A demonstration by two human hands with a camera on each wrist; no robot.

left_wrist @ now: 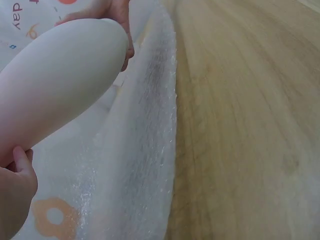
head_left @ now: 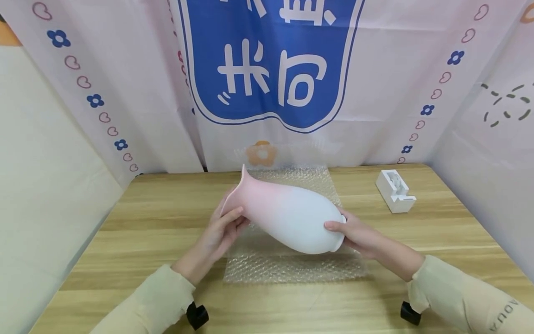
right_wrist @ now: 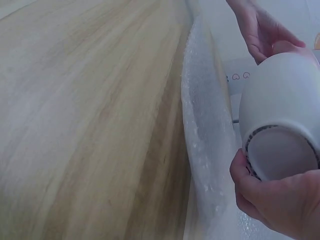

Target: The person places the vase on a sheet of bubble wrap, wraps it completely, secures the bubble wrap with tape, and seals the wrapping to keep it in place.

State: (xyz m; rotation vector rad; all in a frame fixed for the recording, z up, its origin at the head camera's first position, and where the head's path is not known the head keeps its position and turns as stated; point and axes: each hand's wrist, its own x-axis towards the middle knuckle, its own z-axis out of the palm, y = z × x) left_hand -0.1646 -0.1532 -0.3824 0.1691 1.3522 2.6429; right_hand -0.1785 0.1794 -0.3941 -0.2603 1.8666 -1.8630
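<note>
A vase [head_left: 292,215], pink at its flared mouth and fading to white at its base, lies on its side in both hands above a sheet of bubble wrap [head_left: 292,269]. My left hand [head_left: 223,232] grips the neck just below the mouth, thumb on the near side. At the other end my right hand [head_left: 354,232] holds the base, its thumb on the white side wall. In the right wrist view the round bottom of the vase [right_wrist: 280,152] faces the camera, with the right hand's fingers at its rim. Part of the left hand is hidden behind the neck.
A white tape dispenser [head_left: 396,192] stands at the back right of the wooden table [head_left: 146,241]. Behind the table hangs a printed cloth [head_left: 388,93] with a blue sign; pale walls close in both sides.
</note>
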